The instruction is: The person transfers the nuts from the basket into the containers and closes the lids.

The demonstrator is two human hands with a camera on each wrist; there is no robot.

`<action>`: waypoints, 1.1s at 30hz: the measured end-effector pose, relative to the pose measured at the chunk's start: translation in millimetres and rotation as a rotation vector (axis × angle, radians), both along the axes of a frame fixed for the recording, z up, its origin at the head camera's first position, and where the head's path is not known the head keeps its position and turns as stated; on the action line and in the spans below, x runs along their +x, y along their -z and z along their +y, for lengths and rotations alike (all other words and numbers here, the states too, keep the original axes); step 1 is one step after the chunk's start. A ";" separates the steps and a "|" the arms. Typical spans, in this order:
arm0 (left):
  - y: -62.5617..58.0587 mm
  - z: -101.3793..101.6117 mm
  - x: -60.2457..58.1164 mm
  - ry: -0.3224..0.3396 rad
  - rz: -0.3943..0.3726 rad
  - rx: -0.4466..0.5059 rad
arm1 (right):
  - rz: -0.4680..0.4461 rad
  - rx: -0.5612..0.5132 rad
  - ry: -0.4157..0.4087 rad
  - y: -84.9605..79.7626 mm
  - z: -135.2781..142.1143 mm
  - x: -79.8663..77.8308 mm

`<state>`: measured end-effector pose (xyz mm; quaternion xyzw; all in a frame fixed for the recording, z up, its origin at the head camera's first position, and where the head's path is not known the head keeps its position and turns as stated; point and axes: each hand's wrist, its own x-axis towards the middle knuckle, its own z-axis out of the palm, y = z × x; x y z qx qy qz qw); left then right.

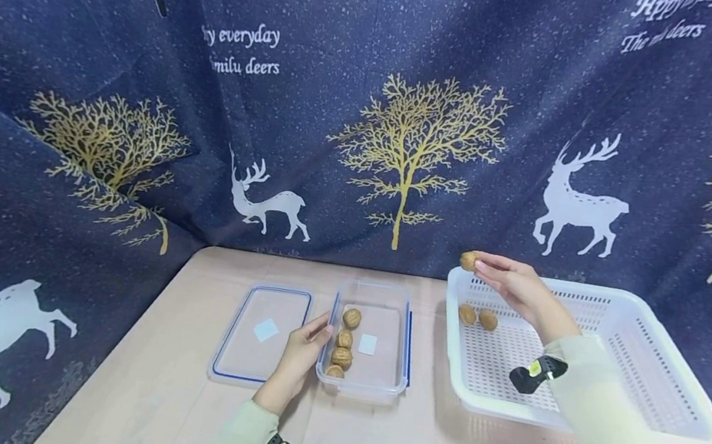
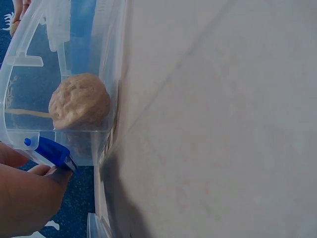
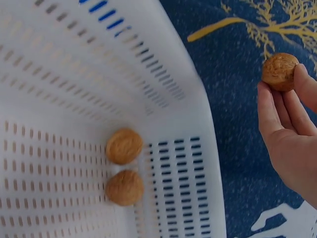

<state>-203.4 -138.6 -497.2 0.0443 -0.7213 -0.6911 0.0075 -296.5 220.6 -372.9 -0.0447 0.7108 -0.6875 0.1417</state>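
Observation:
My right hand (image 1: 517,286) pinches a walnut (image 1: 468,261) between thumb and fingertips, above the left far corner of a white plastic basket (image 1: 576,424). Two more walnuts (image 3: 124,146) lie side by side in that basket, near its end wall. At the middle of the table, my left hand (image 1: 302,349) holds the left side of a clear plastic food container (image 1: 378,390), its fingers by a blue clip (image 2: 53,151). Several walnuts (image 1: 341,358) sit in a row along the container's left wall; one walnut (image 2: 80,101) shows through the plastic in the left wrist view.
Left of the container lies its clear lid (image 1: 241,328) with a blue seal, flat on the pale table (image 1: 163,378). The basket takes up the table's right side. A dark blue cloth (image 1: 371,38) with deer and trees hangs behind the table.

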 end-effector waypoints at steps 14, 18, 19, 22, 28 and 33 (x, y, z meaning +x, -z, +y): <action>-3.6 0.2 2.6 -0.005 -0.012 -0.001 | -0.027 -0.050 0.011 -13.7 -37.8 6.5; -2.9 0.1 2.3 -0.004 -0.011 -0.002 | -0.012 -0.076 0.020 -13.6 -50.5 7.8; -2.7 -0.1 2.1 -0.003 -0.010 -0.002 | -0.005 -0.086 0.020 -13.2 -53.6 8.4; -1.9 -0.6 1.9 0.001 -0.006 -0.006 | 0.004 -0.105 0.021 -12.6 -63.3 12.0; -1.5 -0.8 1.7 0.001 0.001 -0.005 | 0.014 -0.128 0.008 -10.4 -82.6 18.7; -0.5 0.1 1.8 -0.005 -0.003 0.003 | 0.001 -0.111 -0.008 -6.2 -98.5 22.9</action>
